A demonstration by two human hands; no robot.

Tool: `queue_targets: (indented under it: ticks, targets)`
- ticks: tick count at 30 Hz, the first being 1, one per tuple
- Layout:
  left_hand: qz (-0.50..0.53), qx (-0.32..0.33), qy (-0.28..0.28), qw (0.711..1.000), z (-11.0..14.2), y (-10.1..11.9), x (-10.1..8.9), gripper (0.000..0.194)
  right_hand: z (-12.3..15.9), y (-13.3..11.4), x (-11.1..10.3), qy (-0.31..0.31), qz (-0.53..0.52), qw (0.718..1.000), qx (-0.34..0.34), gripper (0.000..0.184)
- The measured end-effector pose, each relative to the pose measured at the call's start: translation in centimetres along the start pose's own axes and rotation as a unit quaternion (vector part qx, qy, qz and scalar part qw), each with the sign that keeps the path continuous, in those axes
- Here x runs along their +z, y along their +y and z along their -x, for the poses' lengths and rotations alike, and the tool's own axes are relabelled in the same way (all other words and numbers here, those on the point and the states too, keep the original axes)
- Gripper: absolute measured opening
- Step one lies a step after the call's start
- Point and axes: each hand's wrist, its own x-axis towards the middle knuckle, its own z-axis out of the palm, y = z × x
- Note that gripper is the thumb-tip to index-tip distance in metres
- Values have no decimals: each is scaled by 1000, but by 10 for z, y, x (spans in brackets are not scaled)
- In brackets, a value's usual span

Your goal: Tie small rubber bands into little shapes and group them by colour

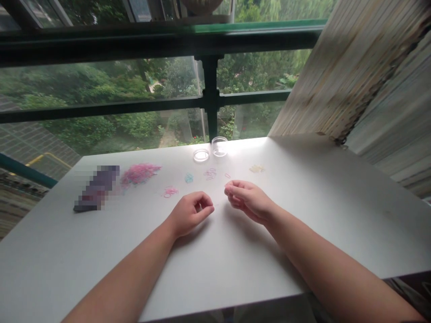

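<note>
My left hand (192, 213) rests low over the white table (188, 278), fingers curled and thumb tip against the index finger; anything between them is too small to tell. Slightly raised to its right, my right hand (248, 197) pinches thumb and forefinger together, and what it holds cannot be made out. Just beyond that hand lies a single pink band (227, 176). Small loop-shaped bands are sorted by colour nearby: lilac bands (210, 173), blue bands (189, 178), pink bands (170, 191) and cream bands (257, 168).
A large heap of mixed pink bands (140, 174) lies at the left, beside a pixelated dark flat object (98, 186). Near the window edge stand a clear round container (220, 147) and a clear round lid (201, 155). A curtain (310, 76) hangs at the right.
</note>
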Motion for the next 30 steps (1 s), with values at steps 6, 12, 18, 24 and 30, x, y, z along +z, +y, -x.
queue_targets:
  ticks: [6, 12, 18, 24, 30]
  targets:
    - [-5, 0, -34, 999, 0, 3, -2, 11, -2, 3, -2, 9, 5, 1000, -6, 20]
    - [-1, 62, -223, 973, 13, 22, 2, 7, -21, 20, 12, 99, 277, 950, -106, 18]
    - [9, 100, -320, 942, 25, 35, 12, 12, -68, 36, 59, 45, 572, 797, -188, 13]
    - [10, 104, -343, 933, 27, 31, 9, 8, -94, 44, 76, 71, 676, 713, -172, 19]
    - [19, 99, -343, 934, 26, 28, 11, 7, -94, 46, 77, 58, 703, 687, -175, 21]
